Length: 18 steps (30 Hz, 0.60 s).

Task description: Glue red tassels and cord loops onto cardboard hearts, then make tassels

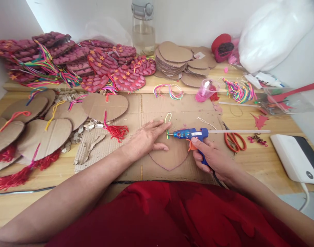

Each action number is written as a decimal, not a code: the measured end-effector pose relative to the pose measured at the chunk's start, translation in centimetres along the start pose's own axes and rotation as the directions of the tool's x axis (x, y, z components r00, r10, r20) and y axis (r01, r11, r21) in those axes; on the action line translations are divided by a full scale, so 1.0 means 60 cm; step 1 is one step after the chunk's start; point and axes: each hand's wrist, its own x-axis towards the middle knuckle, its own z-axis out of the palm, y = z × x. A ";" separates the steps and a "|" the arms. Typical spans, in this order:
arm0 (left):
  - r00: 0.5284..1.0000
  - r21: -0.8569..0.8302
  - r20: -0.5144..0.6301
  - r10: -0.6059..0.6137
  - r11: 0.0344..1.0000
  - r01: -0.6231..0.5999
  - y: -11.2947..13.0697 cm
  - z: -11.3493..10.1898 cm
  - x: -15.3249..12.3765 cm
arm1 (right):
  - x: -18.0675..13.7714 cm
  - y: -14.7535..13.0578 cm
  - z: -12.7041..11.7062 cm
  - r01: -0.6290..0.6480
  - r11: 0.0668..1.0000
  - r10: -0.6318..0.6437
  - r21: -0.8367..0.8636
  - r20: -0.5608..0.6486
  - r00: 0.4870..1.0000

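Observation:
My right hand (pixel 210 156) grips a blue hot glue gun (pixel 187 133) with an orange trigger and a clear glue stick coming out of its back. The nozzle points left, at the lower end of a yellow cord loop (pixel 168 118). That cord lies on a cardboard heart (pixel 169 159), which rests on a larger cardboard sheet (pixel 131 168). My left hand (pixel 149 135) lies flat on the heart with its fingers stretched out, the fingertips beside or on the cord. Part of the heart's upper edge is hidden under my left hand.
Cardboard hearts with cords and red tassels (pixel 48 137) lie left. Decorated pink hearts (pixel 102 65) and bare cardboard hearts (pixel 174 55) are stacked behind, near a water bottle (pixel 143 34). Right are orange-handled scissors (pixel 235 142), a pink cup (pixel 204 92) and a white device (pixel 295 157).

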 end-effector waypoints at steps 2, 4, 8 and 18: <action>1.000 0.001 0.002 -0.006 1.000 0.006 0.000 0.000 0.000 | 0.001 -0.001 0.001 0.002 1.000 -0.002 -0.003 -0.005 1.000; 1.000 -0.001 0.007 -0.012 1.000 0.012 0.000 0.000 0.000 | 0.002 -0.002 0.001 0.007 1.000 -0.007 -0.014 -0.007 1.000; 1.000 0.002 0.008 -0.011 1.000 0.011 0.001 -0.001 0.000 | 0.003 -0.001 0.001 0.005 1.000 -0.006 -0.017 -0.008 1.000; 1.000 -0.002 -0.012 -0.008 1.000 0.008 -0.002 0.002 0.000 | 0.004 -0.001 0.001 0.015 1.000 -0.015 -0.008 0.003 1.000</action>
